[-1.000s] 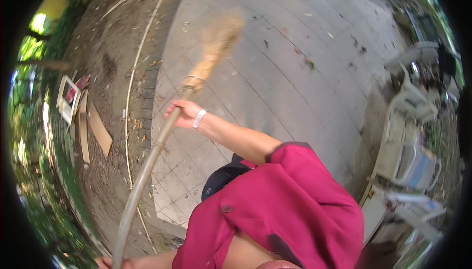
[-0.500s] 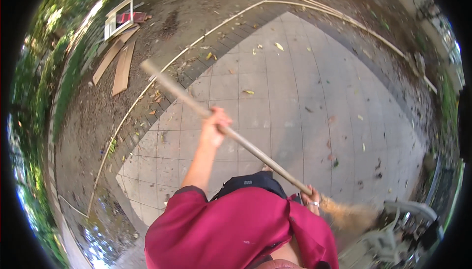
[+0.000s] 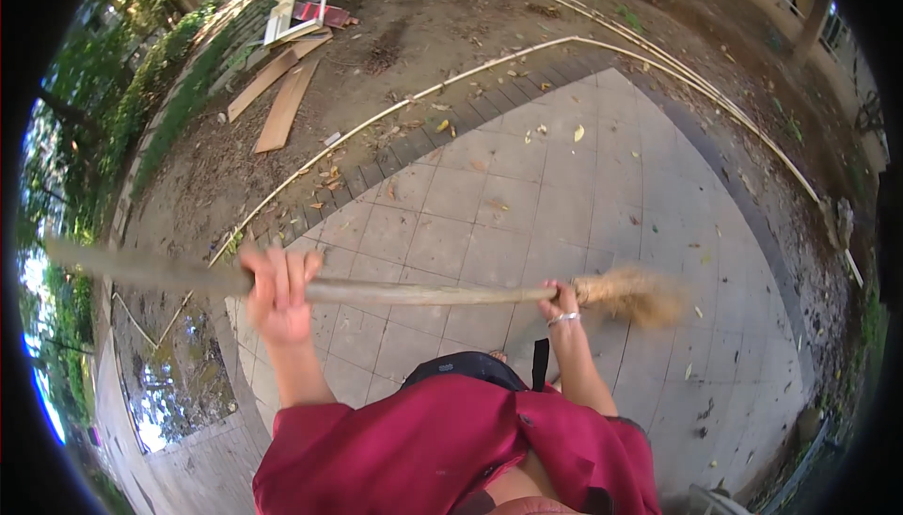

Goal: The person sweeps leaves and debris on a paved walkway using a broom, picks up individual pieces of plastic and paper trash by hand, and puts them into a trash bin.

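Note:
A long-handled broom [image 3: 428, 294] lies almost level across the view, its wooden handle blurred toward the left end. My left hand [image 3: 280, 289] is wrapped round the handle, with the fingers over the top. Close to the bristle end, my right hand [image 3: 562, 301] grips the handle, a bracelet on its wrist. The straw bristles [image 3: 635, 297] point right above the tiles and are smeared by motion. Scattered leaves, such as a yellow one [image 3: 578, 133], lie on the tiled paving [image 3: 489, 242] beyond the broom.
Pale poles [image 3: 423, 94] edge the paving on the far side. Wooden planks [image 3: 287, 106] and a white frame [image 3: 299, 12] lie on the soil at far left. A puddle [image 3: 179, 379] is at near left. Part of a pale chair-like object [image 3: 720, 499] shows at the lower right.
The broom has swung from a slant to nearly level. My left hand has moved left and nearer, my right hand forward, and the bristles away from me. The view has shifted too.

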Tool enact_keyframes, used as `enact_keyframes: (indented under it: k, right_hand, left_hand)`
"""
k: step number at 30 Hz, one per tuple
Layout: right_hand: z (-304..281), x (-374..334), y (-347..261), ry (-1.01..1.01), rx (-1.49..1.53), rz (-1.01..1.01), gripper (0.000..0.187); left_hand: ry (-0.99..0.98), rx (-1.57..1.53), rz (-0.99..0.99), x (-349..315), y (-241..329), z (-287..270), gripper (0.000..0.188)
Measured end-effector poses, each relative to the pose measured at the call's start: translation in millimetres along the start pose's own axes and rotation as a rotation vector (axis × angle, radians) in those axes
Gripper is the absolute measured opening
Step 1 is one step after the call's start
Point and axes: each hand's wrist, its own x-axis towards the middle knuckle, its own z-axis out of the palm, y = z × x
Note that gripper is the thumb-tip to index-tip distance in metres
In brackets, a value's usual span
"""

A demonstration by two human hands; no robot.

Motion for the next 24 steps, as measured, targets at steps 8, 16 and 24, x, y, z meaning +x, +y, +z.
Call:
enact_keyframes:
  k: [8, 16, 24]
  right_hand:
    - [122.7, -61.8, -87.9, -0.375, -0.119, -0.048, 0.011]
    - [-44.6, -182.1, -167.1, -0.287, 0.115, 0.064, 0.013]
    - [-323.1, -262.7, -304.5, 0.137, 0.771, -0.29, 0.017]
  left_hand:
    - [-0.005, 0.026, 0.35, -27.0, -20.6, 50.0, 0.015]
    - [0.153, -0.209, -0.044, 59.0, -157.5, 57.4, 0.015]
    - [-0.066, -0.4, -0.91, -33.0, -456.8, 301.4, 0.01]
